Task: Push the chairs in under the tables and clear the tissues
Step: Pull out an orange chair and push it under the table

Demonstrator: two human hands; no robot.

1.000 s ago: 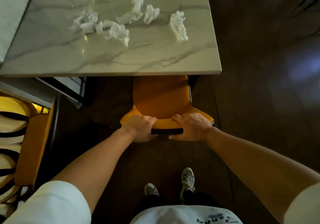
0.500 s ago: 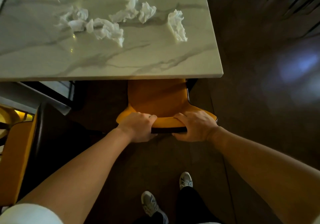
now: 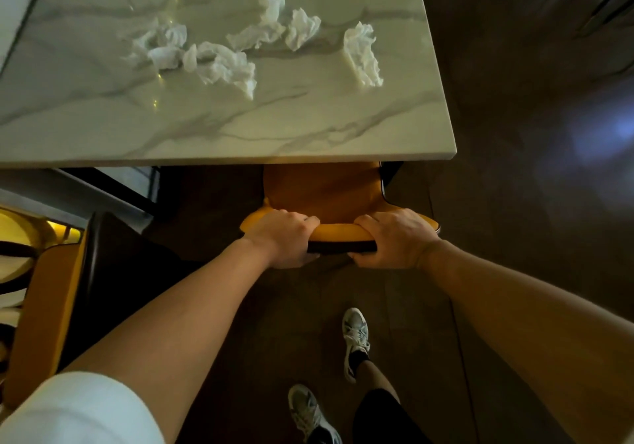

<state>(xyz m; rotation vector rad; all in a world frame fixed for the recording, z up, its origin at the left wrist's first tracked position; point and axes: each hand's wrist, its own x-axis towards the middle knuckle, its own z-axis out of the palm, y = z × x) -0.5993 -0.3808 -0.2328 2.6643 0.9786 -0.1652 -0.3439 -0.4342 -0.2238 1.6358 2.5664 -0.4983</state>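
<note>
An orange chair (image 3: 322,193) stands at the near edge of a white marble table (image 3: 274,134), most of its seat hidden under the top. My left hand (image 3: 283,237) grips the left part of the backrest's top rim. My right hand (image 3: 394,237) grips the right part of the same rim. Several crumpled white tissues lie on the table: a cluster at the left (image 3: 161,45), a larger wad (image 3: 226,66), two in the middle (image 3: 267,28) and one at the right (image 3: 363,55).
A second orange chair (image 3: 51,303) with a dark back stands at the lower left, away from the table. A neighbouring table edge (image 3: 13,7) shows at the top left. Dark floor (image 3: 531,203) spreads to the right. My feet (image 3: 355,340) stand behind the chair.
The chair has slid further under the table with both hands on its backrest. I have stepped forward, and my right foot is now ahead of the left.
</note>
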